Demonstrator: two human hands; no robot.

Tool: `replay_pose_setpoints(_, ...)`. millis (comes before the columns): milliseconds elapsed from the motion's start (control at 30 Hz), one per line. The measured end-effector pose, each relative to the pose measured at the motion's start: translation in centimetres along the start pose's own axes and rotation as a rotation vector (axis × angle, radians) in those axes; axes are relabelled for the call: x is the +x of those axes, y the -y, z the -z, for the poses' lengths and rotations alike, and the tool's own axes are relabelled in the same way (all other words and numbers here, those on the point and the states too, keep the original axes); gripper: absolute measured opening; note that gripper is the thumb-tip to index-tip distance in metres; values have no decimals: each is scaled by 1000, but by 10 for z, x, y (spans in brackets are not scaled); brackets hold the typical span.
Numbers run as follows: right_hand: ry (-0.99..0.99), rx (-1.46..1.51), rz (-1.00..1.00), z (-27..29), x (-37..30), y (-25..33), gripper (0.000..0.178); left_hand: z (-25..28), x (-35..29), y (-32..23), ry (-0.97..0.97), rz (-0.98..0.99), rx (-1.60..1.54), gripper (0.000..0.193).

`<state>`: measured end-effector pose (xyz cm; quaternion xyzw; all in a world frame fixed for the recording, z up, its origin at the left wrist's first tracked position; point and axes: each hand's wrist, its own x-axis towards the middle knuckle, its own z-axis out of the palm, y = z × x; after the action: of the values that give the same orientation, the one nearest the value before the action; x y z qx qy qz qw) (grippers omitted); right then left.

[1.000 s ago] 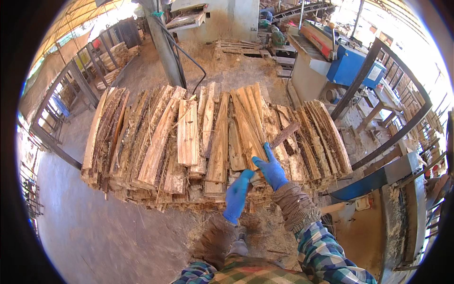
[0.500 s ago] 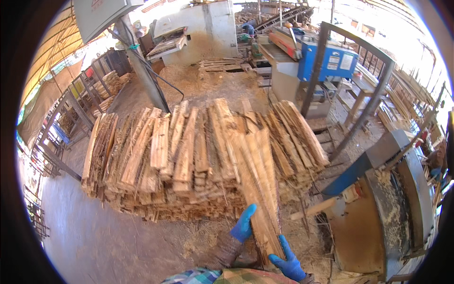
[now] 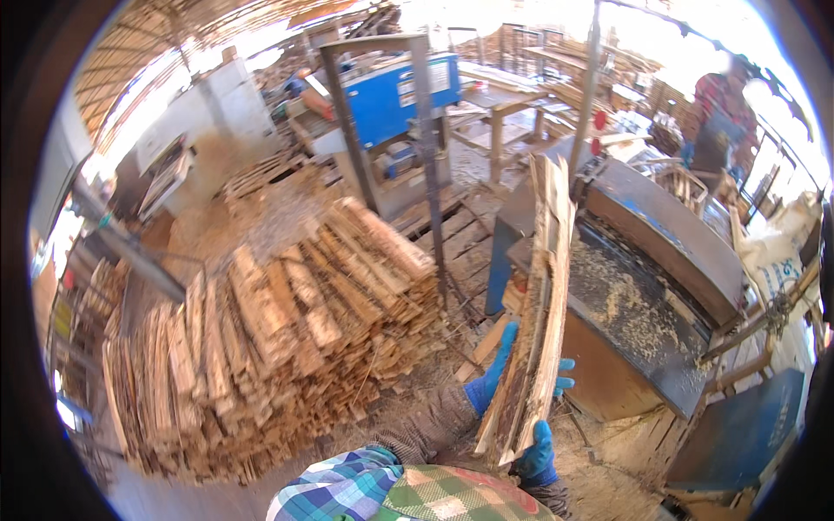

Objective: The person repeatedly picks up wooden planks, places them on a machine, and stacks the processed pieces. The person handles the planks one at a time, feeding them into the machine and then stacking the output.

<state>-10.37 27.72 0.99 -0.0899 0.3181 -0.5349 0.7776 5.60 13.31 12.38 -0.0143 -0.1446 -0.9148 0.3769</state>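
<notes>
A small bundle of rough wooden boards [image 3: 540,304] is held upright and tilted in front of me, its far end reaching over the edge of a sawdust-strewn machine [image 3: 634,286]. My left hand [image 3: 493,375], in a blue glove, is closed around the boards from the left, its fingertips showing past their right side. Lower down, my right hand [image 3: 539,453], also gloved in blue, grips the near end, some of its fingers hidden behind the wood. To the left lies a big stack of similar boards [image 3: 287,321].
A metal frame post [image 3: 432,165] stands beyond the stack, before a blue machine box [image 3: 382,102]. A person [image 3: 721,122] is at the far right, near white sacks [image 3: 773,252]. A blue panel [image 3: 738,434] leans at the lower right.
My view has turned right. The boards have come off the stack's top and swung right toward the machine, with both hands gripping them; my right hand was more open before.
</notes>
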Motion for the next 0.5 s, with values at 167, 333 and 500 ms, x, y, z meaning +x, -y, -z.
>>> replay_pose_setpoints(167,-335,-155,188,-44,21,36,26,77,55,-12,-381,139,234,82)
replay_pose_setpoints(333,-526,-400,451,-34,19,37,31,105,63,-39,-101,243,-12,66)
replay_pose_setpoints(500,-552,-356,646,-98,65,103,34,108,72,-53,-163,410,-73,88)
